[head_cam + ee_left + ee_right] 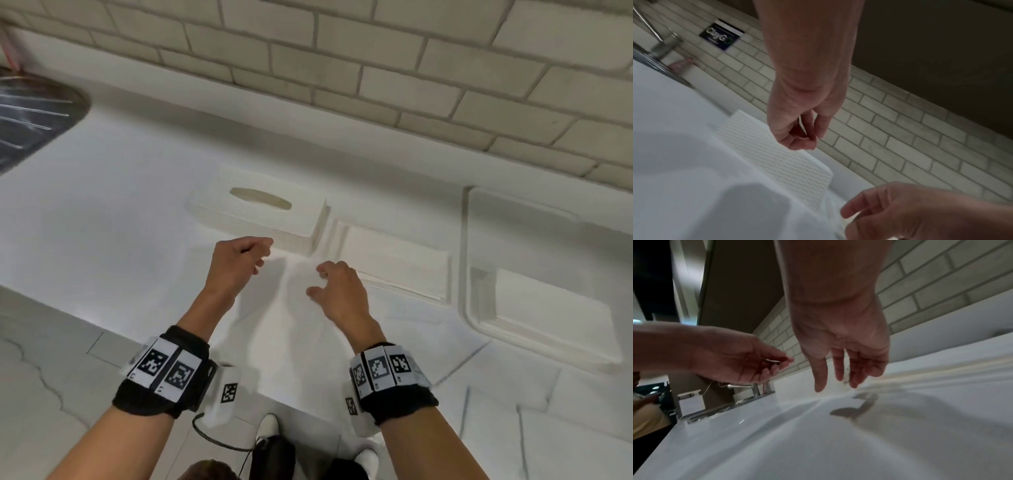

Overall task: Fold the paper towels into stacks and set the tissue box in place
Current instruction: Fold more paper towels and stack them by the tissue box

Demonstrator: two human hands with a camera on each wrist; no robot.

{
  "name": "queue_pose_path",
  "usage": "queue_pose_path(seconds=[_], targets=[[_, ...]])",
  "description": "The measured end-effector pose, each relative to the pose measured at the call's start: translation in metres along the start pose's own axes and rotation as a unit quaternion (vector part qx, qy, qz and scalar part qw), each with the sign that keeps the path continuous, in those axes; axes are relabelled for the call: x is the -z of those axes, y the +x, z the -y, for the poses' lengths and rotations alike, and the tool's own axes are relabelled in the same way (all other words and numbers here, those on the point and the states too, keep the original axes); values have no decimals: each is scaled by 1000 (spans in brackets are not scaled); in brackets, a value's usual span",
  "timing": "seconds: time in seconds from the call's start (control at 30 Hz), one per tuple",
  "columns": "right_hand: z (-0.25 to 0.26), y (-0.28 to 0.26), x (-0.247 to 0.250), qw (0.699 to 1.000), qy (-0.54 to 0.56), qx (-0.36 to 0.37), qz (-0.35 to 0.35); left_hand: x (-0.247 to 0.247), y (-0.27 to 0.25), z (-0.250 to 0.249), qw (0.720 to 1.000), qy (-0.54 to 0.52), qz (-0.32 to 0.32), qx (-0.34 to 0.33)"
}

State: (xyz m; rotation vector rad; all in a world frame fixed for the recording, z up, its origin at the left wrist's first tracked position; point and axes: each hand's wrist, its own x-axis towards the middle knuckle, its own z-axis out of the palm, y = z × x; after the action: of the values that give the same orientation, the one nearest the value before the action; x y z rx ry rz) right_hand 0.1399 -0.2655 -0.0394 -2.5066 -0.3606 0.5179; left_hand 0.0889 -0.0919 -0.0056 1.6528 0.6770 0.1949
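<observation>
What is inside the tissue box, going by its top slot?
The tissue box has an oval slot on top. Through it only a dull beige interior shows, with no tissue poking out. Its white walls hide the rest, so whether it is filled cannot be told.

A washroom: white counter (pixel 102 212), sink basin (pixel 30 120), tap (pixel 756 388), tiled wall (pixel 376 68).

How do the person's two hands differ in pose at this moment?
The left hand has its fingers curled in, thumb meeting fingertips, while the right hand hangs with fingers loose and mostly straight. The left hand is by the tissue box; the right hand is nearer the stack of paper towels. Both hover above the white counter, and neither plainly holds anything.
</observation>
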Motion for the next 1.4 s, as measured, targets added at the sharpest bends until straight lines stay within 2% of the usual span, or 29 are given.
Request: queue_pose_path(seconds=[0.13,0.2,0.27,0.37,0.47,0.53,0.6,0.67,0.7,0.77,0.83,0.87,0.93,1.07,1.2,1.3,1.4], targets=[[8,3,-23,988,-148,-42,4,31,-9,24,1000,9,-23,10],[6,8,-25,987,-141,-80,11,38,-13,33,1000,13,-16,5],[6,12,-22,988,-124,-89,28,35,-17,41,999,39,14,-5],[13,11,-15,996,-79,-23,13,17,-18,48,991,104,84,-20],[26,3,-4,998,26,49,-7,-1,-16,43,972,152,176,-38],[31,-1,6,993,72,87,-28,-7,-15,35,962,188,190,-59],[30,-3,12,991,57,102,-66,-3,-11,28,963,208,151,-78],[25,-5,14,994,31,77,-72,4,-7,19,973,197,82,-87],[22,-7,13,997,18,65,-47,9,-5,14,979,178,51,-80],[15,-10,5,997,-27,61,45,18,-2,6,987,149,11,-58],[12,-15,-6,983,-108,75,126,23,0,4,991,125,-5,-58],[11,-16,-12,975,-145,81,144,25,0,5,993,105,-13,-61],[10,-17,-21,966,-192,88,150,27,-1,7,995,70,-24,-61],[8,-13,-26,960,-218,90,154,28,-4,12,998,44,-25,-35],[6,-15,-20,970,-156,97,161,23,-9,12,1000,12,-26,-12],[5,-19,2,986,-34,92,132,19,-10,14,999,-9,-36,-13],[9,-24,29,986,91,88,107,15,-12,16,997,-57,-44,-15]])
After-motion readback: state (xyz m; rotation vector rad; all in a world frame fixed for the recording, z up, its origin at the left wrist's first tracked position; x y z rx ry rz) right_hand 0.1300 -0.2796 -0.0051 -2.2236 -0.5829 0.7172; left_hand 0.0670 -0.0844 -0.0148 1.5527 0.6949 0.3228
